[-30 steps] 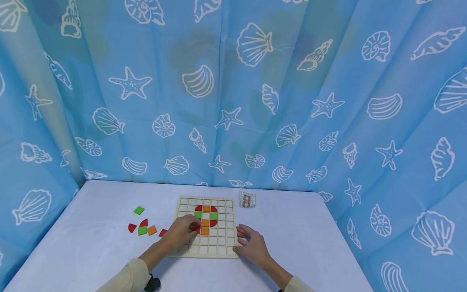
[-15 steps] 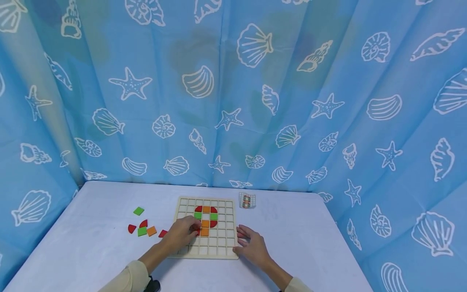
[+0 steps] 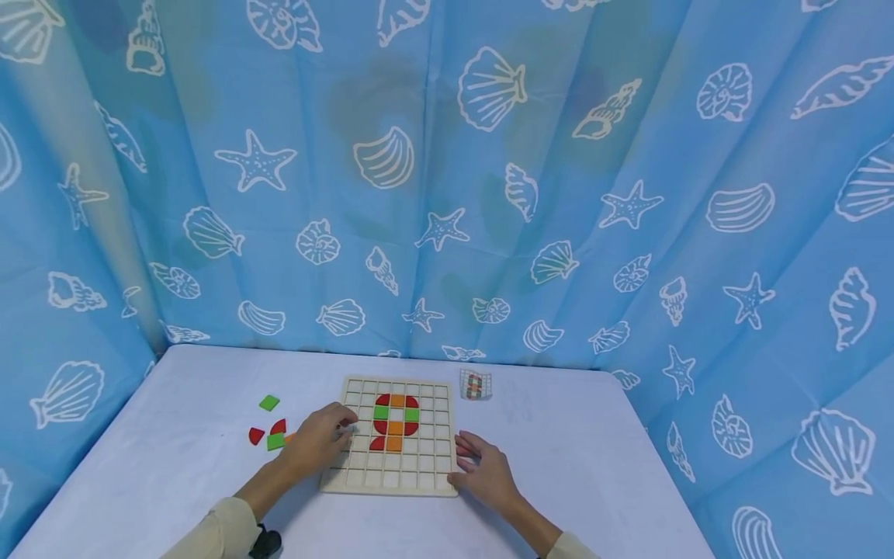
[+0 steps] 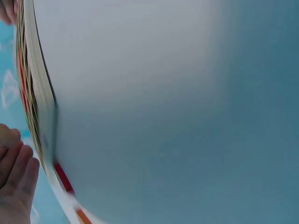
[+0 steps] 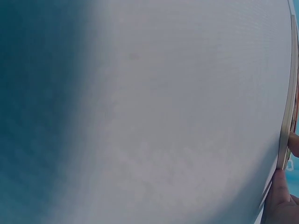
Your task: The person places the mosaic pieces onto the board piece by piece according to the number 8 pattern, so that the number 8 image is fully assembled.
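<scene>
A pale grid board (image 3: 387, 491) lies on the table, bearing a ring of red, green and orange tiles around a bare cell. Below the ring sit an orange square tile (image 3: 394, 443) and a red quarter-round tile (image 3: 377, 443) beside it. My left hand (image 3: 317, 442) hovers at the board's left edge, fingers loosely bent, nothing visible in them; the left wrist view shows its fingers (image 4: 23, 179) extended. My right hand (image 3: 485, 470) rests against the board's right edge near the front corner, thumb touching the rim, fingers relaxed alongside it.
Left of the board lie loose tiles: a green square (image 3: 268, 402), another green square (image 3: 275, 442), red quarter-rounds (image 3: 256, 435) and an orange one partly behind my left hand. A small printed pattern card (image 3: 476, 384) lies at the back right. A blue shell-print curtain (image 3: 447, 178) surrounds the table.
My left hand has let go of the red quarter-round tile, left in the cell beside the lower orange square, and has moved left to the board's edge. My right hand stays put.
</scene>
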A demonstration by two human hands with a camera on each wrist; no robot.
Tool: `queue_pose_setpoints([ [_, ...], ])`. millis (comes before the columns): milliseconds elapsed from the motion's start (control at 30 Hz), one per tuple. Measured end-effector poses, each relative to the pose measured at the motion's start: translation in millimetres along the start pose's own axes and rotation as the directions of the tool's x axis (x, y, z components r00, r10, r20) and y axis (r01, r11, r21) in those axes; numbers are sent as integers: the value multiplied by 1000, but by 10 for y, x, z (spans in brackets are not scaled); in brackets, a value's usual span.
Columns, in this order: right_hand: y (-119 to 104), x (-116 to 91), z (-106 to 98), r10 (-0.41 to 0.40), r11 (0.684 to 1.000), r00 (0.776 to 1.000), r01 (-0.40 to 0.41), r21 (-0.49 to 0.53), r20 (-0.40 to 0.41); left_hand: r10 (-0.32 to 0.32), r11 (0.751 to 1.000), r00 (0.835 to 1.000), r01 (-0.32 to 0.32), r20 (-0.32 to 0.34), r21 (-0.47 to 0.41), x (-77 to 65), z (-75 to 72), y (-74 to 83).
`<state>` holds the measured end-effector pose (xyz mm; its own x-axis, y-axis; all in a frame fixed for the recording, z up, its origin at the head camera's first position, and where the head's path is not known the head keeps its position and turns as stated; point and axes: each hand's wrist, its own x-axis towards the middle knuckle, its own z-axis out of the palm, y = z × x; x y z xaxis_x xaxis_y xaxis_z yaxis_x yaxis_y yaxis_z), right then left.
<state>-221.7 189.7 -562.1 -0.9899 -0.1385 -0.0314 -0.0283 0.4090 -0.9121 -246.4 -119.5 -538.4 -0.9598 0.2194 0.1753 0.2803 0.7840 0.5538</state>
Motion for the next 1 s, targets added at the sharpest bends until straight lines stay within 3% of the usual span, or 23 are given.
queue_pose_setpoints([
  [233, -7, -25, -8, 2, 1000, 1000, -2, 21, -3, -78, 993, 996, 82, -42, 86, 12, -294, -418],
  [500, 14, -2, -3, 1, 1000, 1000, -1, 16, 3, -203, 961, 973, 219, -108, 169, 32, -599, -761],
  [700, 8, -9, -10, -19, 1000, 1000, 19, 21, 9, -307, 940, 948, 315, -79, 132, 83, -645, -897],
  [833, 6, -9, -8, -21, 1000, 1000, 21, 14, 9, -344, 934, 938, 347, -51, 90, 118, -642, -926],
  [1000, 20, -4, -7, -16, 1000, 1000, 16, -1, 0, -331, 943, 944, 331, -11, 37, 149, -636, -945],
])
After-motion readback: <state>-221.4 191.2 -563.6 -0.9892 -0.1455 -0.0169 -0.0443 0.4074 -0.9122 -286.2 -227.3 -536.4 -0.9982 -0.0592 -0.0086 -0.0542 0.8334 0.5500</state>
